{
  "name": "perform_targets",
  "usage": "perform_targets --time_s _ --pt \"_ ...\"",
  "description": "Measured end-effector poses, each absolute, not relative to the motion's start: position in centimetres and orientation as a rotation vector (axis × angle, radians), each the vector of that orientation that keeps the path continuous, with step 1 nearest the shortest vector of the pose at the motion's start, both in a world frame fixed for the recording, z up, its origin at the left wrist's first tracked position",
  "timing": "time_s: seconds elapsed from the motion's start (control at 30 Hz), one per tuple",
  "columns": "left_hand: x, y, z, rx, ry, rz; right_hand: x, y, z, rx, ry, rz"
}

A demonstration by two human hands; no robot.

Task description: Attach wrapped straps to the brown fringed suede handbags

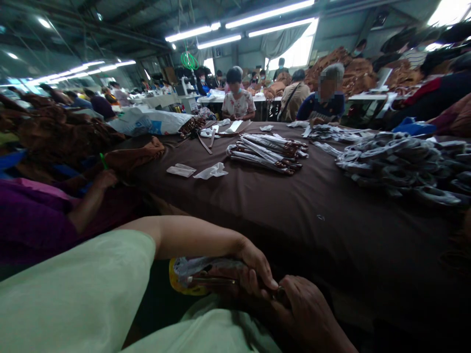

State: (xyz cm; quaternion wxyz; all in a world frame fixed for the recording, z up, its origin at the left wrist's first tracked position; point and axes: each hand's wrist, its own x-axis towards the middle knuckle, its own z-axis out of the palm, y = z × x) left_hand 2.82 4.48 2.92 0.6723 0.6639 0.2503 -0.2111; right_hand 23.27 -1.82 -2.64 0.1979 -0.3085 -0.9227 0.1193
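My left hand (pixel 253 267) reaches in from the left in a pale green sleeve and closes around a narrow dark strap (pixel 213 281) below the table edge. A clear plastic bag (pixel 195 272) with a yellow edge covers the strap's near part. My right hand (pixel 301 309) comes up from the bottom right and meets the strap's far end, pinching it close to my left fingers. Both hands sit low, over my lap, in front of the brown cloth-covered table (pixel 294 220).
A bundle of bagged brown straps (pixel 267 153) and loose plastic sleeves (pixel 211 170) lie on the table, with a large heap of bagged coils (pixel 397 166) to the right. A co-worker's hand (pixel 105 179) is at my left beside brown leather pieces (pixel 66 127). Other workers sit opposite.
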Motion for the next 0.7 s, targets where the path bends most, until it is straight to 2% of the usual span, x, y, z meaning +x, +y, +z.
perform_targets --time_s 0.1,0.27,0.4,0.53,0.7 --pt "3.1 3.5 2.3 1.384 0.63 -0.469 23.4 -2.1 -3.1 -0.905 -2.612 0.412" --pt "5.8 1.8 5.1 2.127 1.064 -0.49 23.6 -1.4 -2.3 -1.019 -2.576 0.547" --pt "5.3 3.5 5.3 1.588 0.866 -0.467 23.4 -1.4 -0.9 -1.087 -2.578 0.666" --pt "4.2 6.0 3.4 1.138 0.415 -0.761 22.8 -1.9 0.1 -0.981 -2.607 0.749" --pt "4.1 7.8 3.5 0.986 0.275 -0.801 22.8 -2.4 0.1 -0.864 -2.54 0.492"
